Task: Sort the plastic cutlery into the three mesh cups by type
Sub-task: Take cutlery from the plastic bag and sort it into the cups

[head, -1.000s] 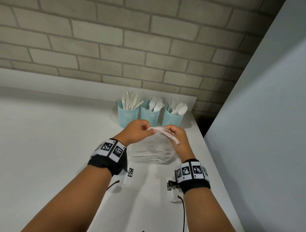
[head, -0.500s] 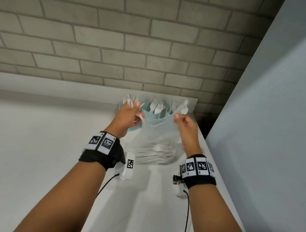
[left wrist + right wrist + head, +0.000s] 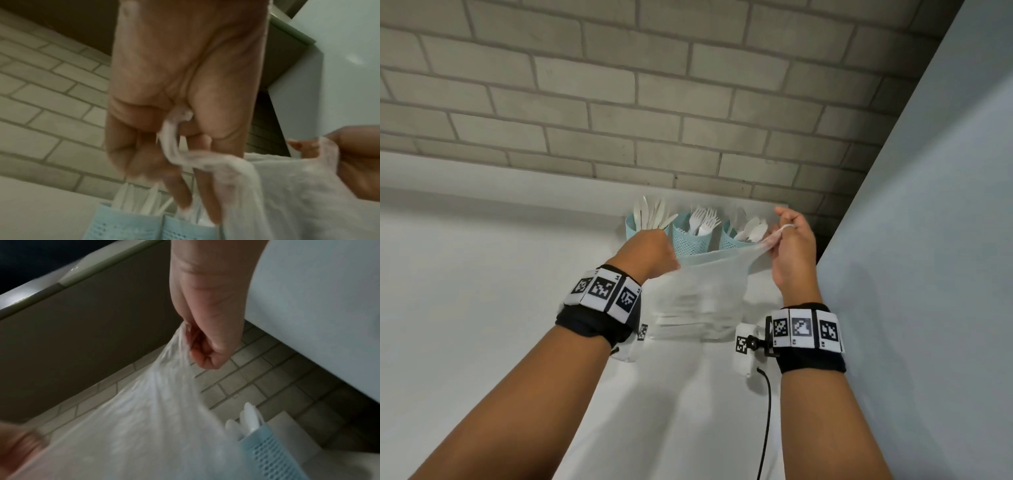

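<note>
A clear plastic bag (image 3: 698, 298) with white cutlery blurred inside hangs above the white counter (image 3: 482, 308). My left hand (image 3: 650, 253) grips its left handle (image 3: 174, 142); my right hand (image 3: 791, 240) pinches the right handle (image 3: 180, 344) and stretches it up. Behind the bag stand three light-blue mesh cups: the left cup (image 3: 631, 226) holds knives, the middle cup (image 3: 688, 240) holds forks, the right cup (image 3: 729, 240) holds spoons. The bag's top edge covers the cups' lower parts.
A grey brick wall (image 3: 654, 102) rises behind the cups. A pale blue panel (image 3: 928, 240) closes off the right side, close to my right hand. The counter's right edge runs near my right wrist.
Both hands have lifted the bag off the counter and pulled its handles apart. My right hand rose up and right; my left hand sank a little in front of the cups.
</note>
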{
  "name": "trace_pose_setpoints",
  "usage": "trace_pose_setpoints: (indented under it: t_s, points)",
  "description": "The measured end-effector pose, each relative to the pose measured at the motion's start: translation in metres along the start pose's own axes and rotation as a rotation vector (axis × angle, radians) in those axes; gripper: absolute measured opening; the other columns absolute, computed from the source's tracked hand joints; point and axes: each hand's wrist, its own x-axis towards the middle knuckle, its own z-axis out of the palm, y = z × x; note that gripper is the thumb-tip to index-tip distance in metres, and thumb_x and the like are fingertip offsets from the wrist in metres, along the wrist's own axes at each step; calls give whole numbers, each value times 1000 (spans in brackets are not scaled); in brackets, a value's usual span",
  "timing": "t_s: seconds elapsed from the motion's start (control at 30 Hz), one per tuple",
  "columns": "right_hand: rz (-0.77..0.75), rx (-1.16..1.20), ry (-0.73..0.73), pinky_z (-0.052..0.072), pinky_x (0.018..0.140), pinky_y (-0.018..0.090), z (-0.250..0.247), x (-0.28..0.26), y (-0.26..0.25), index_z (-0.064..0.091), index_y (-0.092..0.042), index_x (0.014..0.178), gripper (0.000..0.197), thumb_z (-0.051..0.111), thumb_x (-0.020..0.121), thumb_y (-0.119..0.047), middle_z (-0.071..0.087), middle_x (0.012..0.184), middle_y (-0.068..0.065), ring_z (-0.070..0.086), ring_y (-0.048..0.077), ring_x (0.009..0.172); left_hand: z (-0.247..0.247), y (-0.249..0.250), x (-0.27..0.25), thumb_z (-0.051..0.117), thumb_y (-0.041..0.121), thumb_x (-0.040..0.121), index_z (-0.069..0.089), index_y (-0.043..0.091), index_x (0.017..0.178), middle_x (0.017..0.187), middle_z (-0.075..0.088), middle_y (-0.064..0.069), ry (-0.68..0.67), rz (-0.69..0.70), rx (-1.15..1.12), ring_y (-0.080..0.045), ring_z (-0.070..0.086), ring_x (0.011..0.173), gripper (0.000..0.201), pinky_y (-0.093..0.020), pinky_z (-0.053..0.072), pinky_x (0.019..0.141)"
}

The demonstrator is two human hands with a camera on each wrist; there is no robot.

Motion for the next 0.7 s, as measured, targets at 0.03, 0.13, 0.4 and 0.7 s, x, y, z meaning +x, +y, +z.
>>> trace_pose_setpoints:
  t_s: [0.03,0.13,0.4,0.7]
  points:
    - [-20,-139,-15,44,57,16,-6,1,-1,59,-21,94,25,39,97,-4,53,70,-7,51,6,62,-1,-2,0,56,24,91,60,3,73,77,59,-7,-35,-43,-32,-26,59,84,28,-32,46,77]
    - [-71,-612,-399,47,80,27,-16,0,-9,60,-27,97,37,48,88,6,63,89,-7,59,12,88,-4,-1,-2,55,13,93,57,4,86,79,62,-7,-133,-188,-529,-20,66,77,12,-26,55,72]
    - [-135,5,-779,48,87,24,13,-23,-49,56,-17,110,34,53,80,-2,69,105,-1,61,13,106,0,-3,2,55,0,90,60,7,90,84,64,-8,-141,-286,-1150,-15,66,71,9,-26,58,61]
    - [92,-1297,-736,38,78,31,41,-31,23,54,-2,111,33,27,102,-18,55,111,15,55,28,93,22,-18,6,29,-10,97,39,10,115,86,50,-13,-1,-404,-1921,-15,46,67,29,-35,45,88]
